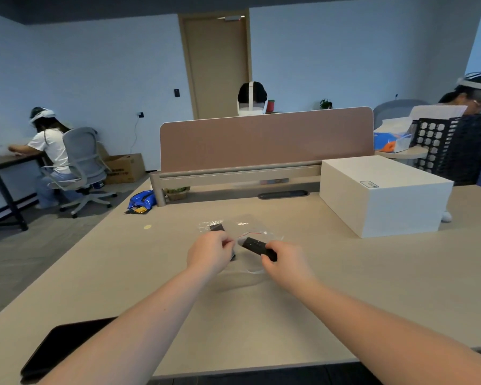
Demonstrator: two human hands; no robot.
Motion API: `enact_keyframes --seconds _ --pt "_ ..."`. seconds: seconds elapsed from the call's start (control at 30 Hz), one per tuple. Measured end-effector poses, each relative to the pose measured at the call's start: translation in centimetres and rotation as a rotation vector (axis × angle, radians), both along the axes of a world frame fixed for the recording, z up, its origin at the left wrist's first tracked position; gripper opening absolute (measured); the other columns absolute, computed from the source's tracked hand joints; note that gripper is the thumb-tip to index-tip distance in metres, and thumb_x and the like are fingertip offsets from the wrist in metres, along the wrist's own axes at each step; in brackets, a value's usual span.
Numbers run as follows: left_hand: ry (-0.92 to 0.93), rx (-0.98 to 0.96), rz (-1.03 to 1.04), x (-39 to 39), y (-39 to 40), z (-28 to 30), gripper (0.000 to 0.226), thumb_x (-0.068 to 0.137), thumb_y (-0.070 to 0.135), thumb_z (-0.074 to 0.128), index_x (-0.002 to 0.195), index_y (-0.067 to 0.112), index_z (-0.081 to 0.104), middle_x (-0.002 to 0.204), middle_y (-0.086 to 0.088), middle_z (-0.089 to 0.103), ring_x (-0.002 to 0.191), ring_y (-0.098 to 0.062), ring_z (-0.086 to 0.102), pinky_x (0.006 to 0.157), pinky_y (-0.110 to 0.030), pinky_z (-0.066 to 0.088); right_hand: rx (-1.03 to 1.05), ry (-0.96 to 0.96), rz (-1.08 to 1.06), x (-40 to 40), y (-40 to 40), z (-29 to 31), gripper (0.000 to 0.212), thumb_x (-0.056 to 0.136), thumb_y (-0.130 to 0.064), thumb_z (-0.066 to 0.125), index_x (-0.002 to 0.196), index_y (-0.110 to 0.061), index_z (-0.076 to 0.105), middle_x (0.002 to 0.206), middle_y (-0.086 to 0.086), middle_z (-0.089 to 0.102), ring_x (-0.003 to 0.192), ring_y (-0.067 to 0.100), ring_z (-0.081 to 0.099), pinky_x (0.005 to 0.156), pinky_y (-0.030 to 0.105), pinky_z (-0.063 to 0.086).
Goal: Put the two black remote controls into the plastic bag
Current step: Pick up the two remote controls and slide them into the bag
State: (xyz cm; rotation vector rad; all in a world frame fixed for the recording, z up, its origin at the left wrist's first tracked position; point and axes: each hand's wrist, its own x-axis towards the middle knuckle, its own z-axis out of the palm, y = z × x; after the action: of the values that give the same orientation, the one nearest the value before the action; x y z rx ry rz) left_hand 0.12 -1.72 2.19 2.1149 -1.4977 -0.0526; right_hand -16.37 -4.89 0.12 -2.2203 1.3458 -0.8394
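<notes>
Reaching out from six o'clock, both my bare forearms stretch over the beige table [275,315], past a dark flat tablet [56,348] lying at the near edge around seven o'clock. My right hand [285,262] is pinched shut on the near end of one black remote control [257,245], which angles up toward eleven o'clock with its far end at the mouth of the clear plastic bag [247,226]. My left hand [210,252], just to the nine o'clock side, has its fingers closed together on the bag's edge beside the thin red strip; a small dark corner shows under that hand, though I cannot tell what it belongs to. The second black remote control [216,227] lies just beyond my left knuckles, toward twelve o'clock, apparently under or within the crumpled clear plastic; I cannot tell which. Farther off, at two o'clock, a white box [383,195] sits on the table, well apart from the bag. At ten o'clock a blue packet [140,202] rests near the table's far corner. Beyond, at twelve o'clock, a brown divider panel [265,140] stands along the far edge.
</notes>
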Motion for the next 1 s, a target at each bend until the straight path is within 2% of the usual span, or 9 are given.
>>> enact_keyframes --seconds 0.07,0.17,0.27,0.37,0.5,0.6,0.67,0.83,1.0 --pt "0.001 -0.015 -0.002 0.1 0.1 0.0 0.023 0.089 0.033 0.052 0.085 0.021 0.071 0.088 0.001 0.072 0.086 -0.026 0.063 0.072 -0.035 0.054 0.044 0.012 -0.018 1.1 -0.5 -0.3 0.01 0.083 -0.02 0.057 0.082 -0.011 0.052 0.075 0.005 0.056 0.072 0.027 0.055 0.061 0.032 0.043" --pt "-0.007 -0.029 -0.022 0.3 0.1 0.0 0.024 0.089 0.036 0.053 0.084 0.02 0.07 0.086 -0.001 0.071 0.085 -0.026 0.062 0.069 -0.034 0.051 0.065 0.044 -0.03 2.4 -1.1 -1.1 0.025 0.084 -0.021 0.06 0.077 -0.019 0.036 0.073 0.002 0.048 0.071 0.025 0.048 0.061 0.032 0.039" --pt "-0.002 -0.022 -0.051 0.8 0.1 -0.4 0.022 0.089 0.034 0.055 0.084 0.021 0.071 0.085 0.001 0.07 0.085 -0.024 0.062 0.07 -0.033 0.051 0.054 0.083 0.016 3.5 -1.9 -1.8 0.034 0.083 -0.016 0.061 0.068 -0.029 0.033 0.068 -0.006 0.038 0.075 0.019 0.041 0.066 0.029 0.033" --pt "0.012 -0.024 -0.073 1.2 0.1 -0.8 0.018 0.089 0.03 0.056 0.085 0.023 0.071 0.072 0.007 0.06 0.076 -0.02 0.057 0.067 -0.028 0.046 0.051 0.148 0.041 4.3 -2.7 -2.2 0.012 0.08 -0.015 0.064 0.082 -0.018 0.053 0.08 0.007 0.054 0.075 0.021 0.046 0.065 0.029 0.035" --pt "0.018 -0.021 -0.082 1.6 0.0 -1.1 0.019 0.089 0.032 0.055 0.084 0.023 0.071 0.068 0.008 0.059 0.072 -0.019 0.054 0.066 -0.028 0.044 0.084 0.185 0.059 5.1 -3.9 -2.9 0.038 0.078 -0.012 0.065 0.056 -0.024 0.036 0.101 0.015 0.065 0.094 0.028 0.06 0.076 0.03 0.046" --pt "0.018 -0.012 -0.082 1.9 -0.3 -1.2 0.018 0.09 0.031 0.055 0.085 0.023 0.071 0.078 0.002 0.068 0.079 -0.022 0.059 0.068 -0.029 0.046 0.098 0.161 0.091 5.2 -4.4 -3.1 0.011 0.075 -0.006 0.061 0.082 -0.014 0.063 0.109 0.014 0.066 0.102 0.029 0.059 0.084 0.03 0.048" --pt "0.025 -0.017 -0.083 2.1 -0.5 -1.4 0.017 0.09 0.03 0.056 0.087 0.023 0.072 0.084 0.002 0.071 0.081 -0.022 0.061 0.07 -0.03 0.048 0.109 0.162 0.128 5.1 -4.6 -3.3 0.028 0.075 -0.005 0.059 0.102 -0.008 0.064 0.115 0.013 0.064 0.106 0.029 0.058 0.091 0.032 0.049" --pt "0.028 -0.028 -0.088 2.5 -0.8 -1.8 0.017 0.089 0.032 0.058 0.086 0.023 0.072 0.083 0.002 0.073 0.075 -0.02 0.058 0.069 -0.03 0.049 0.101 0.124 0.157 5.1 -4.9 -3.1 0.038 0.077 0.004 0.052 0.112 -0.007 0.06 0.122 0.012 0.062 0.113 0.028 0.055 0.095 0.03 0.044" --pt "0.009 -0.03 -0.095 2.5 -0.6 -1.9 0.017 0.089 0.032 0.058 0.088 0.023 0.072 0.085 0.002 0.073 0.082 -0.021 0.062 0.07 -0.029 0.048 0.095 0.112 0.201 6.1 -4.9 -2.8 0.031 0.085 -0.004 0.049 0.114 -0.009 0.058 0.122 0.012 0.061 0.112 0.029 0.055 0.093 0.029 0.043"
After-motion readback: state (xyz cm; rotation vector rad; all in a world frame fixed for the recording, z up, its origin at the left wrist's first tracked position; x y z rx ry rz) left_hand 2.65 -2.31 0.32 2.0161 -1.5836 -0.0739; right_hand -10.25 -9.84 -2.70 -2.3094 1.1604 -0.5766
